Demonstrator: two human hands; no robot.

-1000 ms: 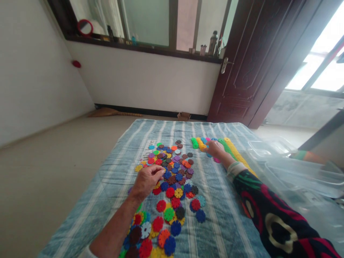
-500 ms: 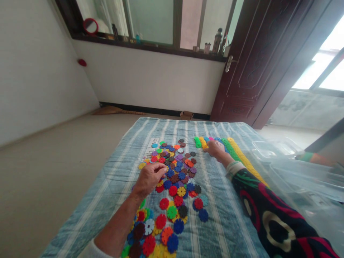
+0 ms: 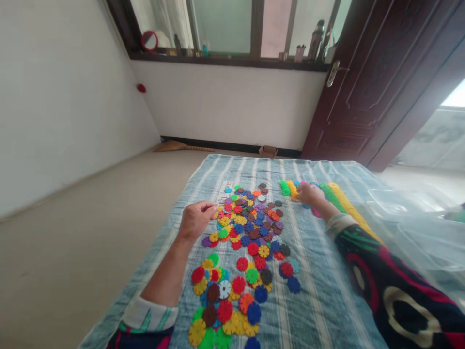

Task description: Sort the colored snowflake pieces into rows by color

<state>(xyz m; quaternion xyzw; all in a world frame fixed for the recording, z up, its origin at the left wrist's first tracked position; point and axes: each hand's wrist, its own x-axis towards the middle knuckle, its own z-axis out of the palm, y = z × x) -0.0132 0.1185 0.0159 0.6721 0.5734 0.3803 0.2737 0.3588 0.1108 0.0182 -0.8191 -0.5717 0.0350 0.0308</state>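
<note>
Many colourful notched plastic discs (image 3: 253, 249) lie in a loose, overlapping spread on a striped cloth. Over the left edge of this spread is my left hand (image 3: 198, 220), thumb and fingertips pinched together beside some yellow discs; whatever is between them is too small to make out. Further right, my right hand (image 3: 313, 195) has its fingers closed at the near end of a short yellow row of discs (image 3: 291, 187). A short green row (image 3: 284, 188) lies just left of it. Blue and pink discs are partly hidden behind and under the right hand.
A long green row (image 3: 332, 198) and a longer yellow row (image 3: 354, 213) run along the right of the cloth (image 3: 290, 320). Clear plastic containers (image 3: 394, 206) stand at the right edge. Beyond the table are a wall and a dark red door (image 3: 348, 87).
The camera view has swung left, so everything appears further right. My left hand has drawn back leftward to the edge of the spread. My right hand stays at the short yellow row.
</note>
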